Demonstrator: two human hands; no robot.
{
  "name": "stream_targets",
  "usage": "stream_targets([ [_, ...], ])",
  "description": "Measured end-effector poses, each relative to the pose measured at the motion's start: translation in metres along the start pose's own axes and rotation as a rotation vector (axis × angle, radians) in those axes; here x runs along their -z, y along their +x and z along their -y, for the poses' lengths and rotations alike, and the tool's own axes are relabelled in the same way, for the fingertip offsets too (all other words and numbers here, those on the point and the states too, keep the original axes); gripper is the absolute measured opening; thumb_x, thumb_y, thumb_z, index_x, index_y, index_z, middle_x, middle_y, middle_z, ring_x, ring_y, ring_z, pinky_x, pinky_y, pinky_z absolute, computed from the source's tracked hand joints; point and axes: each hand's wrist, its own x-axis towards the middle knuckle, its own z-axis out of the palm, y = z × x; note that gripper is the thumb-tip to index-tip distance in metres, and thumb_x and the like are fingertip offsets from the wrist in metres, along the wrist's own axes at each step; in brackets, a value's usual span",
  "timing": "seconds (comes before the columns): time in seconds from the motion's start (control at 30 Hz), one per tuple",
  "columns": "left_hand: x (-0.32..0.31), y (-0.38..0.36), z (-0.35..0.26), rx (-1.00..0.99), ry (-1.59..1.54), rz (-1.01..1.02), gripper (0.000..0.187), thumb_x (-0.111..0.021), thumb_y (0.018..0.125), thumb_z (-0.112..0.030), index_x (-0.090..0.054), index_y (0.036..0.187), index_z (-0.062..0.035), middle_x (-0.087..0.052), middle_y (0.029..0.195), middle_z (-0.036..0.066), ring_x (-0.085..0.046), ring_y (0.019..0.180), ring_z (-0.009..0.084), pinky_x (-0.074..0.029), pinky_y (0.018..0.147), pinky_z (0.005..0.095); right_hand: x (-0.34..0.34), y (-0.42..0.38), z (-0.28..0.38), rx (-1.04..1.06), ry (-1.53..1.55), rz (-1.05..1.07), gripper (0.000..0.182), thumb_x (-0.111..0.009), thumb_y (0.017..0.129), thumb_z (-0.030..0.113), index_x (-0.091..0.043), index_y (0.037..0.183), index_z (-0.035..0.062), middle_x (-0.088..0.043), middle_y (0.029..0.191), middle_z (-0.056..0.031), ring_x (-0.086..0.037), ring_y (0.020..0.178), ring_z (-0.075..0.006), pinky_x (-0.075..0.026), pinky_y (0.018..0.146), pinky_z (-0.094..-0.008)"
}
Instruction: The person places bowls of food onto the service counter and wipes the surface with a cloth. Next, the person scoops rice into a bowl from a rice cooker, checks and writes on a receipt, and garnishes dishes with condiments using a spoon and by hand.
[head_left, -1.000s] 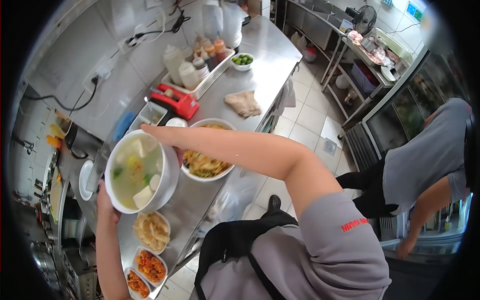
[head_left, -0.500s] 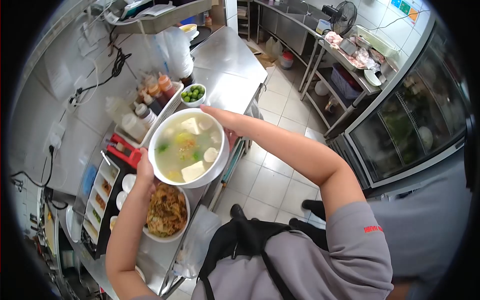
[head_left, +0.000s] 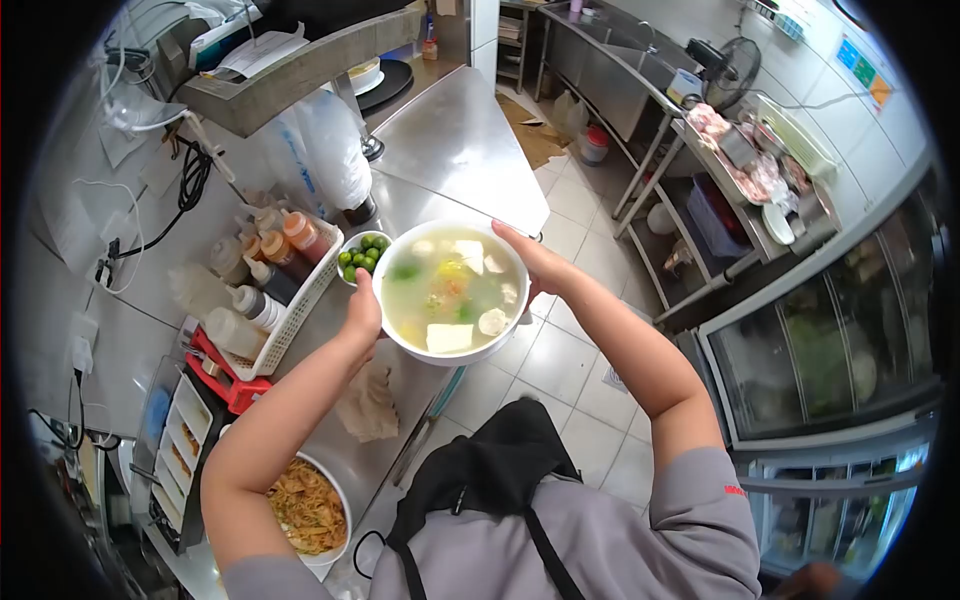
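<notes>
Both my hands carry a large white bowl (head_left: 452,359) of cloudy soup (head_left: 425,310), with tofu cubes, pale round balls and green bits in it. My left hand (head_left: 364,315) is closed on the left side of the bowl, its thumb near the rim. On the opposite side, my right hand (head_left: 530,262) grips the rim and wall; the fingers underneath are hidden. Just beyond my left hand stands a small bowl of green limes (head_left: 364,254). A tan cloth (head_left: 369,402) lies on the steel counter (head_left: 440,150) below. Partly behind my left arm is a bowl of noodles (head_left: 308,508).
Sauce bottles (head_left: 285,245) fill a white basket (head_left: 300,318) along the wall. A red-handled item (head_left: 222,372) and a topping tray (head_left: 183,440) sit nearer. Across the tiled floor (head_left: 560,365) are a rack with raw meat (head_left: 755,170) and a glass-door fridge (head_left: 820,330).
My hands have moved the soup bowl to the right, away from the noodle bowl, and it looks more level. The tan cloth has come into view. The grey-clothed person at right has mostly left view.
</notes>
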Motion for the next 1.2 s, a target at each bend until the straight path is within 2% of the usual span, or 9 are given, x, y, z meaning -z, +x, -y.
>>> stream_targets([
  [0.17,-0.054,0.051,0.003,0.046,-0.043,-0.073,0.070,-0.015,0.090,-0.057,-0.052,0.114,-0.0026,-0.057,0.108,0.012,-0.058,0.091,0.0196,-0.047,0.076,0.0335,0.068,0.060,0.002,-0.015,-0.080,0.128,0.076,-0.029,0.081,0.066,-0.042,0.126,0.0064,-0.052,0.116,-0.0181,-0.060,0.091,-0.0302,-0.055,0.058,-0.0416],
  [0.27,-0.085,0.076,0.003,-0.026,0.027,-0.173,0.073,-0.013,0.091,-0.056,-0.049,0.117,0.0014,-0.055,0.113,0.014,-0.048,0.108,0.0200,-0.034,0.093,0.0302,0.107,0.094,0.016,0.015,-0.173,0.160,0.078,-0.029,0.079,0.069,-0.045,0.125,0.0076,-0.052,0.116,-0.0172,-0.061,0.090,-0.0278,-0.054,0.056,-0.0384],
  [0.5,-0.126,0.166,0.044,-0.021,-0.072,-0.334,0.079,-0.011,0.088,-0.059,-0.048,0.119,0.0032,-0.052,0.118,0.018,-0.044,0.115,0.0249,-0.031,0.097,0.0321,0.169,0.182,0.020,0.005,-0.262,0.269,0.077,-0.027,0.078,0.071,-0.045,0.126,0.0128,-0.050,0.118,-0.0177,-0.056,0.095,-0.0303,-0.051,0.048,-0.0380],
  [0.57,-0.137,0.172,0.037,-0.018,-0.111,-0.352,0.080,-0.010,0.088,-0.059,-0.047,0.119,0.0036,-0.051,0.119,0.020,-0.043,0.116,0.0262,-0.030,0.098,0.0323,0.180,0.200,0.027,-0.083,-0.271,0.343,0.077,-0.027,0.078,0.071,-0.044,0.127,0.0136,-0.049,0.121,-0.0166,-0.051,0.104,-0.0312,-0.051,0.059,-0.0437],
  [0.77,-0.142,0.203,0.045,-0.019,-0.124,-0.501,0.081,-0.009,0.088,-0.059,-0.047,0.119,0.0041,-0.051,0.118,0.020,-0.045,0.115,0.0265,-0.030,0.098,0.0325,0.185,0.235,0.045,0.023,-0.285,0.365,0.076,-0.026,0.078,0.072,-0.045,0.127,0.0164,-0.049,0.123,-0.0147,-0.045,0.113,-0.0316,-0.041,0.082,-0.0549],
  [0.87,-0.145,0.201,0.032,0.009,-0.194,-0.501,0.081,-0.009,0.087,-0.060,-0.046,0.120,0.0035,-0.051,0.119,0.019,-0.045,0.115,0.0255,-0.031,0.098,0.0320,0.184,0.260,0.048,0.132,-0.334,0.368,0.082,-0.031,0.077,0.071,-0.045,0.124,0.0055,-0.053,0.112,-0.0225,-0.059,0.086,-0.0375,-0.052,0.047,-0.0413],
  [0.97,-0.156,0.189,0.009,-0.033,-0.308,-0.522,0.083,-0.008,0.086,-0.062,-0.047,0.120,0.0029,-0.051,0.119,0.018,-0.045,0.115,0.0245,-0.030,0.099,0.0315,0.182,0.272,0.060,0.119,-0.353,0.426,0.084,-0.031,0.075,0.073,-0.045,0.124,0.0062,-0.052,0.114,-0.0231,-0.059,0.087,-0.0377,-0.052,0.046,-0.0421],
  [1.07,-0.155,0.197,0.015,-0.075,-0.372,-0.614,0.083,-0.008,0.086,-0.063,-0.049,0.118,0.0023,-0.054,0.116,0.016,-0.050,0.110,0.0238,-0.036,0.095,0.0312,0.178,0.286,0.072,0.037,-0.400,0.461,0.085,-0.025,0.076,0.075,-0.045,0.126,0.0104,-0.048,0.123,-0.0151,-0.047,0.111,-0.0317,-0.048,0.070,-0.0509],
  [1.2,-0.157,0.191,0.004,-0.056,-0.617,-0.581,0.084,-0.010,0.085,-0.065,-0.054,0.110,0.0019,-0.061,0.102,0.014,-0.061,0.091,0.0211,-0.048,0.079,0.0299,0.173,0.294,0.088,0.092,-0.397,0.415,0.092,-0.019,0.074,0.079,-0.042,0.127,0.0070,-0.048,0.122,-0.0169,-0.048,0.109,-0.0328,-0.047,0.072,-0.0533],
])
